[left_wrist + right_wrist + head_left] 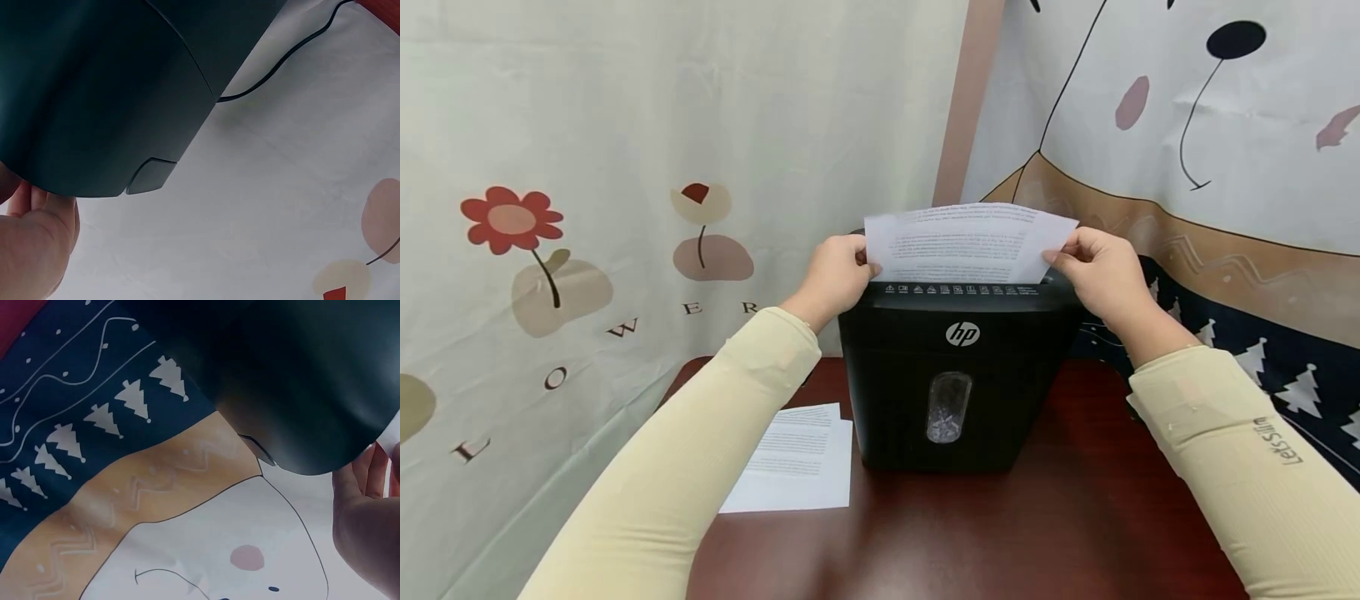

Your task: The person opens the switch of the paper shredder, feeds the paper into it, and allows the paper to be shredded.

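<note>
A printed sheet of paper (958, 246) stands upright at the top of a black HP paper shredder (895, 375), its lower edge at the slot. My left hand (837, 275) pinches the sheet's left edge between thumb and fingers. On the opposite edge my right hand (1101, 271) pinches it the same way. In the left wrist view the shredder's side (106, 100) hides part of the left hand (40, 244). The right wrist view shows the right hand (369, 500) beside the shredder's rounded top, with a corner of paper between its fingers.
More printed sheets (797, 467) lie on the dark red table (955, 533) left of the shredder. Paper scraps show through its small window (949, 408). A black cord (281, 62) runs from its back. Patterned curtains (820, 125) hang close behind and to the right.
</note>
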Available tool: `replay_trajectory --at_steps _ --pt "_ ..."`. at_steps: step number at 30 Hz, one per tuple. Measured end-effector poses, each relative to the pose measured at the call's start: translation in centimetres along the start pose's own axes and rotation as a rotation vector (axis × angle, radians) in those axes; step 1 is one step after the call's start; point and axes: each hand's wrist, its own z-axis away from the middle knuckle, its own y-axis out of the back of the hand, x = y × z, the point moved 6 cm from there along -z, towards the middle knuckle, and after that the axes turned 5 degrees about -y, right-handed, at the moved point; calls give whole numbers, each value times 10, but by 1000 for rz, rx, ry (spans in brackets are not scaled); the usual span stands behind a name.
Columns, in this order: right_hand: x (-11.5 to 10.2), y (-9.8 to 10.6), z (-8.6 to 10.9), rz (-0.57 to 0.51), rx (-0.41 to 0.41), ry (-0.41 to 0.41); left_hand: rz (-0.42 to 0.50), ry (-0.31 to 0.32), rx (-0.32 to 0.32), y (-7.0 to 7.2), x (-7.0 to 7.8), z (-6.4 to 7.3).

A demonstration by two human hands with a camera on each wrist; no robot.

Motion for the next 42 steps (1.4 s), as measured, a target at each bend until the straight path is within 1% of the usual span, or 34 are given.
replay_trajectory --at_steps 7,14,18,21,26,31,34,39,42 --pt "1 -2 0 37 -10 25 42 -10 38 2 3 -1" --pt "2 -4 0 62 -21 19 64 -3 43 4 4 0" --pt "4 -6 1 74 -31 13 92 -5 52 4 2 1" --pt "5 -7 2 82 -47 3 96 -2 53 4 0 1" --pt "6 -11 2 105 -56 5 68 21 42 3 -3 2" --pt "8 -14 3 133 -49 19 25 12 36 2 -7 1" --pt "8 -17 3 168 -57 29 11 7 31 2 -8 1" --pt "7 -21 5 259 -61 95 -31 -12 19 1 -7 2" --pt "4 -22 5 289 -57 136 -36 -26 15 1 -7 3"
